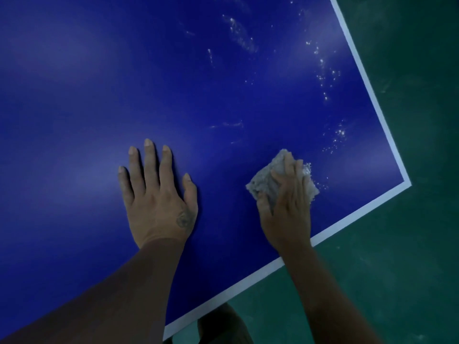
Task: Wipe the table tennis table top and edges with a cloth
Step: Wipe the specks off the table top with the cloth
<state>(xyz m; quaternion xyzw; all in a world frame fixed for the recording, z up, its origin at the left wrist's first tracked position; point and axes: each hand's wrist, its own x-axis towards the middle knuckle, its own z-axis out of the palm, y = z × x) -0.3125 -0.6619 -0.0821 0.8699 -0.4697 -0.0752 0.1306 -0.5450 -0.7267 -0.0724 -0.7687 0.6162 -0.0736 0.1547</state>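
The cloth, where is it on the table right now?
Head view, lower right: the cloth sits on the blue table top under the right hand, near the white-lined corner, with the left hand flat to its left.

Your right hand (pixel 288 214) hides much of the cloth (pixel 262 182), the table (pixel 149 70) runs off view from 9 to 12 o'clock, and the dark shape (pixel 223 324) at 6 o'clock is unreadable.

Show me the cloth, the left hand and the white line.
cloth (pixel 262 181): head view, its uncovered grey left part.
left hand (pixel 159 202): head view, back of the hand.
white line (pixel 406 182): head view, at its corner bend.
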